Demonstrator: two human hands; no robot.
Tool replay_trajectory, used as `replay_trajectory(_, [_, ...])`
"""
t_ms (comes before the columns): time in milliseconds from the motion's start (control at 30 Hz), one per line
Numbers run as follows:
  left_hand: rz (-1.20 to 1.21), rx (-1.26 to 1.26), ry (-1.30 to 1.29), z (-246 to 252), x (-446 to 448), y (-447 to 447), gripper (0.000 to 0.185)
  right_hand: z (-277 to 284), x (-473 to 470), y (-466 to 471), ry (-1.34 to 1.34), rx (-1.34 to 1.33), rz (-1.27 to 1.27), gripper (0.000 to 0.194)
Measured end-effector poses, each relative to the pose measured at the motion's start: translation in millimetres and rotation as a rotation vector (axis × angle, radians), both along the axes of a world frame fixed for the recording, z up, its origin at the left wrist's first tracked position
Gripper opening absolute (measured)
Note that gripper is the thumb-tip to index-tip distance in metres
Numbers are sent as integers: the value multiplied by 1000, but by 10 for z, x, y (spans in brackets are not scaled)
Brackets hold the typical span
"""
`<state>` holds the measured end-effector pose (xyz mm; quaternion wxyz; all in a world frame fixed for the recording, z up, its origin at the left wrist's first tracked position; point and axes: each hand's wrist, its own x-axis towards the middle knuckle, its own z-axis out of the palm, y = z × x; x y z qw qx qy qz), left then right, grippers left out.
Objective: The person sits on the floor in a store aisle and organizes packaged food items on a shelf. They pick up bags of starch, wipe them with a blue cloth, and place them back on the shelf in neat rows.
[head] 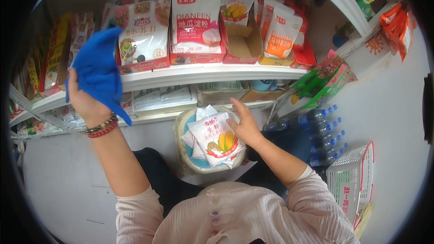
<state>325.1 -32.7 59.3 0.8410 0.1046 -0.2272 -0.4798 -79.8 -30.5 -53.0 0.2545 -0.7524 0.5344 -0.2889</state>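
My left hand [86,103] is raised at the shelf's front edge, holding a blue cloth [98,67] that hangs before the bags at the left. My right hand [245,125], fingers apart, is at the upper right edge of a white starch bag with corn printed on it [218,139]; whether it touches the bag I cannot tell. That bag lies on several others on a round stool with a blue top [194,162], between my knees. On the shelf stand a sweet potato starch bag [195,23], a baking soda bag [144,34] and an open cardboard box [242,40].
The white shelf edge [210,73] runs across in front, with packs on a lower shelf [162,95] beneath. Dark bottles with blue caps [322,135] stand on the floor to the right, beside a white plastic basket [349,176]. Orange-and-white bags [279,35] stand at the shelf's right.
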Motion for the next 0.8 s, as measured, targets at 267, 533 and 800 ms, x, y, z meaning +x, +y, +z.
replay_trajectory(267, [-220, -79, 0, -163, -338, -91, 49, 1463, 258, -1494, 107, -632, 86, 54])
replay_trajectory(533, [-5, 264, -238, -119, -1054, -132, 42, 2135, 550, -3059, 716, -815, -142, 61])
replay_trajectory(800, [-368, 279, -218, -245, -1592, -133, 44, 2062, 500, -3546, 1075, -700, -329, 53])
